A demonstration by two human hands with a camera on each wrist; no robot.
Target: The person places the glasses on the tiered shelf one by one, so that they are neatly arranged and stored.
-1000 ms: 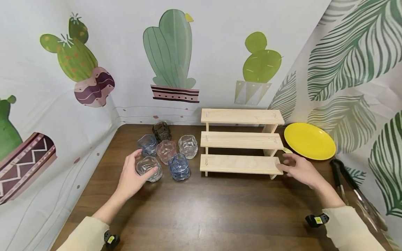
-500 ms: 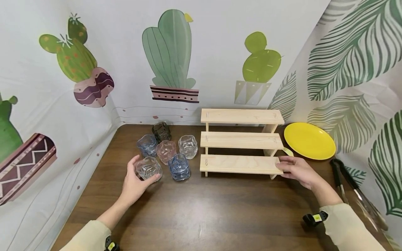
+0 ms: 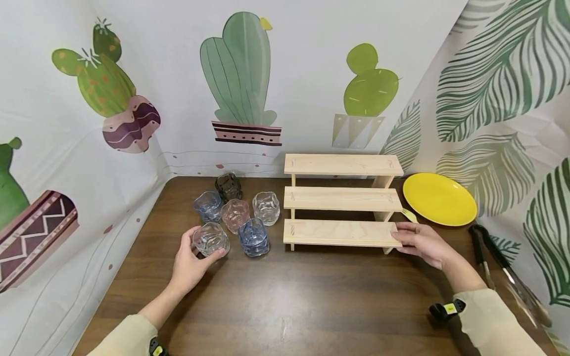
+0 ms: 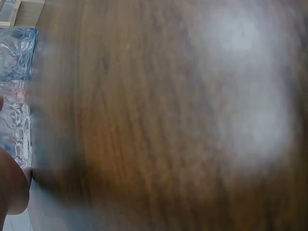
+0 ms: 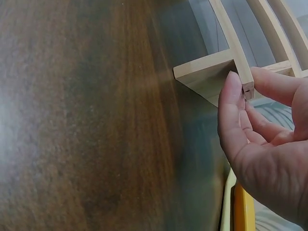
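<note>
My left hand (image 3: 188,267) is curled round a clear, wavy-sided glass (image 3: 212,239) at the front left of a cluster, thumb on its near side and fingers at its left. In the left wrist view that glass (image 4: 18,130) shows only at the left edge, partly behind a finger. A three-step wooden display shelf (image 3: 343,231) stands right of the cluster. With my right hand (image 3: 423,243) I pinch the right end of its lowest board. The right wrist view has the board's end (image 5: 243,77) between the thumb and a fingertip.
Around the held glass stand a blue glass (image 3: 254,238), a pink glass (image 3: 236,216), another clear glass (image 3: 266,209) and a dark glass (image 3: 229,187). To the right lie a yellow plate (image 3: 438,199), a pale fork (image 3: 409,215) and black-handled tongs (image 3: 503,267). Printed fabric backs the table.
The left hand has moved in and wrapped its fingers round the clear glass. My right hand has closed onto the end of the lowest board. Glasses and shelf stay where they were.
</note>
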